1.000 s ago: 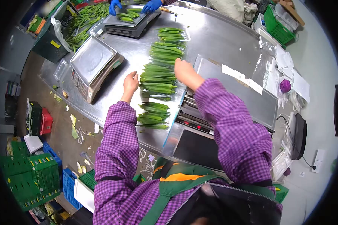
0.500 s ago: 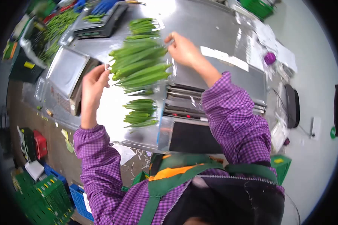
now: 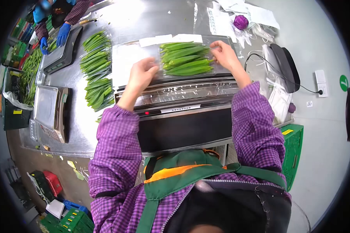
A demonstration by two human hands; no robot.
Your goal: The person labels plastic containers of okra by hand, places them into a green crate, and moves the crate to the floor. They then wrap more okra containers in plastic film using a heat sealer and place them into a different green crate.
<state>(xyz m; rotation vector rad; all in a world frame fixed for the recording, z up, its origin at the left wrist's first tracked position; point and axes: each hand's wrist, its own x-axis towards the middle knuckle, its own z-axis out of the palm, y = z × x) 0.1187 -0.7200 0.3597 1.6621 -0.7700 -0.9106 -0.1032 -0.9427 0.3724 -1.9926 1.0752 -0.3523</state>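
A clear bag of green okra [image 3: 186, 58] lies flat on the metal tray [image 3: 221, 39] behind the sealing machine [image 3: 182, 134]. My left hand [image 3: 142, 77] hovers off the bag's left side, thumb and fingers apart, slightly blurred. At the bag's right edge is my right hand [image 3: 224, 57]; its thumb and index finger are spread, close to or touching the plastic. A red light shows on the machine's front strip, above its dark panel. Left of the machine, several more bagged okra packs [image 3: 96, 62] lie in a column on the steel table [image 3: 144, 19].
Two scales [image 3: 46, 106] [image 3: 62, 54] stand at the left. A co-worker's blue-gloved hands [image 3: 63, 35] are at the farther one, beside piled green pods [image 3: 31, 73]. A purple cabbage [image 3: 240, 22], papers and a black cable [image 3: 256, 54] lie right. A green crate [image 3: 293, 155] stands lower right.
The view has swung right. The okra bag between my hands has moved from above the row of packs onto the tray behind the machine. My left hand has come away from its edge.
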